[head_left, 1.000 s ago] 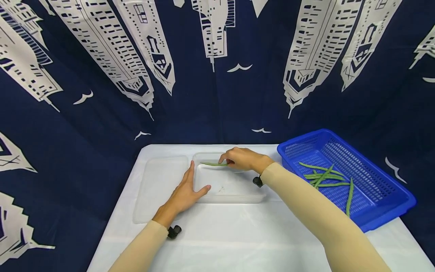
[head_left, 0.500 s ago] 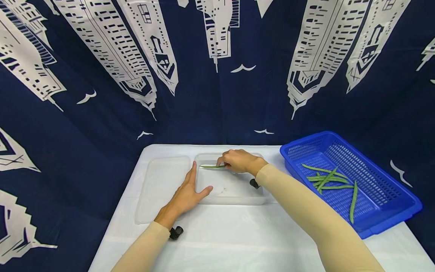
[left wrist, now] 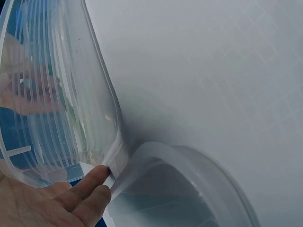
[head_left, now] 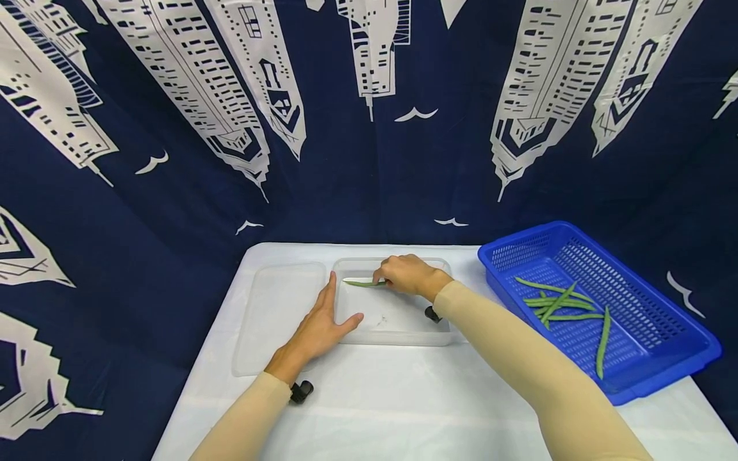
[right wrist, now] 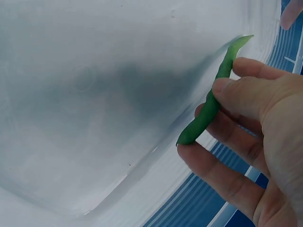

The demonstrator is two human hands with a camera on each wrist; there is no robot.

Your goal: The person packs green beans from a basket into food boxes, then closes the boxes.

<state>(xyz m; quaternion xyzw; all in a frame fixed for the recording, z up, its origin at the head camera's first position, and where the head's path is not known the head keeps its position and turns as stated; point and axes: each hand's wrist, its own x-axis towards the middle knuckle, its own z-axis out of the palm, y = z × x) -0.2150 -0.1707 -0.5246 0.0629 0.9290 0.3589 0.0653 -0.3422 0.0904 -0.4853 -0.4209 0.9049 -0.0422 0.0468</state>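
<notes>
Green knobbly bean (right wrist: 206, 114), bare hands (head_left: 407, 274), ribbed clear container (head_left: 398, 337), perforated blue basket (head_left: 625, 291)

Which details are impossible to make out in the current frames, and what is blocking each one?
- Head view: one end of the held green bean, covered by the right hand.
- Head view: dark specks in the clear plastic container, too small to identify.
- Head view: exact count of green beans in the blue basket, since some overlap.
- Left wrist view: part of the left hand, cut off by the lower-left edge.
</notes>
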